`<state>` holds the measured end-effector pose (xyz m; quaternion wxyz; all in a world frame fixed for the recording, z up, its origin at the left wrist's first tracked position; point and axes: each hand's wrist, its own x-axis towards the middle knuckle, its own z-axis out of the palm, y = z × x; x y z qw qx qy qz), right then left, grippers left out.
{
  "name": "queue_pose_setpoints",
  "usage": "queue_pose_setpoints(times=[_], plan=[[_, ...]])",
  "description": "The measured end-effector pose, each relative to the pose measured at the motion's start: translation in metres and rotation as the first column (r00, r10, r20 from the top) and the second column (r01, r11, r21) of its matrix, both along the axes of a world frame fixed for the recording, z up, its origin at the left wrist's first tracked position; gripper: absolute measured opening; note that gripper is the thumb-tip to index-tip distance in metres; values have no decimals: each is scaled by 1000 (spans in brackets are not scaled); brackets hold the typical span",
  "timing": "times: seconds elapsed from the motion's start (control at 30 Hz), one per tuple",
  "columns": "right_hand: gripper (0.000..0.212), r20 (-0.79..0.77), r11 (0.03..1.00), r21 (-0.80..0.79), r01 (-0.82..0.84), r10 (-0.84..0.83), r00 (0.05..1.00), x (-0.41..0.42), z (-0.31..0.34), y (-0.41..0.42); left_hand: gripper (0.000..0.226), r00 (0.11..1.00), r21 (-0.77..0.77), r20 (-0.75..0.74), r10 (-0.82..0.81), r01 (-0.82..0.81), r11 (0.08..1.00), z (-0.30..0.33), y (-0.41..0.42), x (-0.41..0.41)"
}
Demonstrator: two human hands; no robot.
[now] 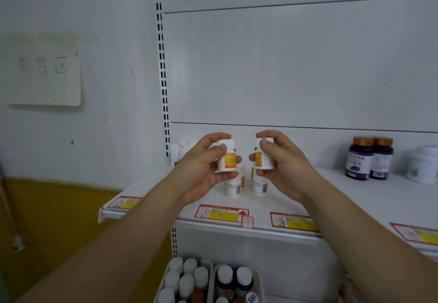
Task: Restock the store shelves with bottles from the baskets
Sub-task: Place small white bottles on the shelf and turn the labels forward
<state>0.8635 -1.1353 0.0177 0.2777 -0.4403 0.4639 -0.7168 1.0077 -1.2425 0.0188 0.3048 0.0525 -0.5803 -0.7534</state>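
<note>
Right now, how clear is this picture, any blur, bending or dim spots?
Head view: soft all over, so label text on the white bottle in the left hand is unreadable; wide-angle bending curves the shelf edge and slotted upright; lighting is dim and flat, without glare; the baskets are cut off.

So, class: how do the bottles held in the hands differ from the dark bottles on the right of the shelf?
1. The held bottles are white with orange labels; the dark bottles are purple-black with pale labels.
2. The held bottles have white caps; the dark bottles have copper-orange caps.
3. The held bottles are gripped above the shelf, one in the left hand, one in the right hand; the dark bottles stand on it.

Both are upright pairs.
</note>
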Motion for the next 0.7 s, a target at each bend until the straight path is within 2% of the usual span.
queue_pose_setpoints(times=[0.23,0.43,0.57,0.7], plan=[[24,106,999,0,-51,50,993,0,2,1,24,999,17,36,-12,12,1000,-1,-1,0],[18,14,1000,16,-23,23,1000,2,2,4,29,999,-8,42,2,-2,1000,-3,0,0],[19,70,997,4,-81,81,994,1,7,7,28,1000,56,26,4,-5,998,3,3,3],[17,114,996,79,-32,22,993,1,15,10,24,996,42,81,43,-46,998,7,4,6]])
